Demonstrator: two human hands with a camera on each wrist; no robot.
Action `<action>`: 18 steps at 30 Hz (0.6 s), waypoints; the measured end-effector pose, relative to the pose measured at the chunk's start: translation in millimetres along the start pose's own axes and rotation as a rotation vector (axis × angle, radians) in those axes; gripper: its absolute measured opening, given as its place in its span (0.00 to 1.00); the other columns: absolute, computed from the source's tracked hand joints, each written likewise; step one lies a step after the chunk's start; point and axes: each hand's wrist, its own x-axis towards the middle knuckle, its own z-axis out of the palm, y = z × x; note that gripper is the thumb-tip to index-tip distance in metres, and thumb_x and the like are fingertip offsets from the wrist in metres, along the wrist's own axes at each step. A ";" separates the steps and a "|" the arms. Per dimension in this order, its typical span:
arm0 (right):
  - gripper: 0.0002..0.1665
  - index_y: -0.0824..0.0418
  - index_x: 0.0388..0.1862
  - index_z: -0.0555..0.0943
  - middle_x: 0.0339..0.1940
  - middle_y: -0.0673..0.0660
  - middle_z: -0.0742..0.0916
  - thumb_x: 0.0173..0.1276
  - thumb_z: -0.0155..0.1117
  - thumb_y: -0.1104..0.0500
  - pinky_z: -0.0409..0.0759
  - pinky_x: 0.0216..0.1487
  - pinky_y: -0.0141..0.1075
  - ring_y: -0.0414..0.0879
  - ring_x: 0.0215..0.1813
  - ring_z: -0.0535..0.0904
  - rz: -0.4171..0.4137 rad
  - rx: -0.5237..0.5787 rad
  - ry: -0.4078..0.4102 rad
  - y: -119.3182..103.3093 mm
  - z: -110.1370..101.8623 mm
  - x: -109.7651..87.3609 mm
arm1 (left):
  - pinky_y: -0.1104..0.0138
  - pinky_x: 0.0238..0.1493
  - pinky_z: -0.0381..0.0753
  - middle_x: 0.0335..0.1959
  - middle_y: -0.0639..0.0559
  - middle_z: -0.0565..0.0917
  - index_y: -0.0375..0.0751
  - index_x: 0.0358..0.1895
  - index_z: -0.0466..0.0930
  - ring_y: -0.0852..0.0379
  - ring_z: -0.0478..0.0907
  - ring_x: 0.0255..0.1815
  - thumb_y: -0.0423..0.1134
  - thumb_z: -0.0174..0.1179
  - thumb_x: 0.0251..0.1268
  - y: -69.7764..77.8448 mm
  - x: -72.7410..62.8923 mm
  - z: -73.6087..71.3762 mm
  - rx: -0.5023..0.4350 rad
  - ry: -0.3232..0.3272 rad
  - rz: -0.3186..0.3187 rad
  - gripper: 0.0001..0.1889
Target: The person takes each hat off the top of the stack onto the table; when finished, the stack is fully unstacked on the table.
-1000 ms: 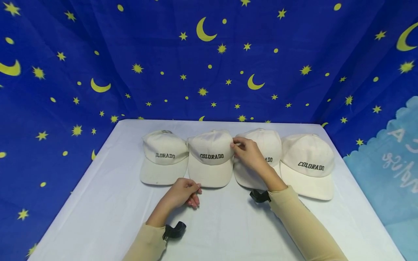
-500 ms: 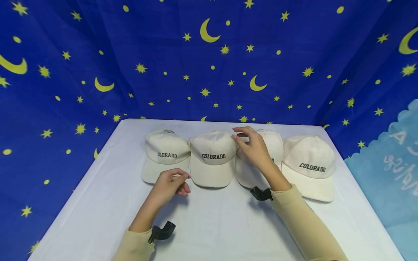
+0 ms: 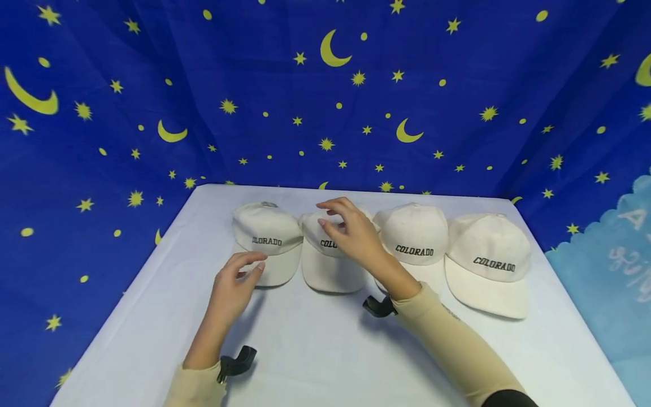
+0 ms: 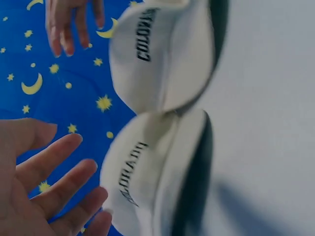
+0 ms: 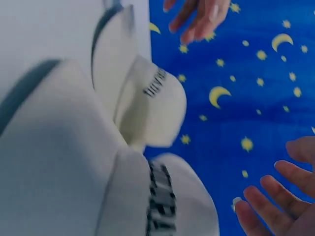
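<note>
Several cream baseball caps lettered COLORADO sit in a row on the white table, brims toward me. My left hand (image 3: 231, 291) is at the brim of the leftmost cap (image 3: 267, 226), overlapping it in the head view. Its fingers (image 4: 64, 196) are spread and hold nothing in the left wrist view. Over the second cap (image 3: 333, 277) is my right hand (image 3: 351, 234), hiding part of its crown and lettering. The right fingers (image 5: 268, 206) are apart and bent a little, with nothing between them. Further right stand the third cap (image 3: 414, 226) and the rightmost cap (image 3: 488, 243).
A blue cloth (image 3: 285, 90) with yellow moons and stars hangs behind and beside the table (image 3: 305, 350). At the right is a light blue panel (image 3: 610, 254) with white writing. Each wrist carries a black camera mount (image 3: 239, 362).
My right hand has left the side of the second cap and moved left over it. The left hand has gone left, from the second cap's brim to the leftmost cap, its fingers opening.
</note>
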 end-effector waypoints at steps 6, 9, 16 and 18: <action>0.26 0.52 0.70 0.77 0.66 0.50 0.79 0.76 0.64 0.50 0.81 0.57 0.46 0.48 0.62 0.79 -0.022 -0.076 -0.136 -10.6 32.5 8.3 | 0.37 0.70 0.60 0.71 0.37 0.71 0.39 0.62 0.82 0.32 0.63 0.73 0.38 0.63 0.73 -18.0 -5.9 -0.8 0.159 -0.090 0.047 0.18; 0.30 0.53 0.73 0.73 0.71 0.54 0.76 0.75 0.66 0.51 0.76 0.65 0.50 0.53 0.67 0.77 -0.033 -0.087 -0.210 -11.4 47.4 12.0 | 0.34 0.70 0.58 0.75 0.36 0.66 0.40 0.67 0.79 0.30 0.58 0.76 0.41 0.62 0.74 -22.1 -8.6 -1.1 0.255 -0.135 0.051 0.21; 0.45 0.55 0.83 0.56 0.81 0.64 0.62 0.76 0.63 0.43 0.62 0.76 0.55 0.60 0.80 0.58 0.049 -0.127 -0.402 -5.8 72.6 13.9 | 0.31 0.70 0.54 0.81 0.38 0.57 0.44 0.72 0.73 0.31 0.47 0.80 0.45 0.61 0.74 -30.5 -16.5 -0.6 0.350 -0.217 -0.011 0.26; 0.48 0.57 0.84 0.53 0.82 0.66 0.59 0.75 0.62 0.41 0.58 0.77 0.56 0.60 0.82 0.53 0.068 -0.128 -0.443 -4.8 77.1 13.5 | 0.32 0.71 0.54 0.81 0.38 0.55 0.44 0.73 0.72 0.31 0.46 0.81 0.45 0.61 0.75 -32.1 -18.7 -1.2 0.361 -0.229 -0.031 0.27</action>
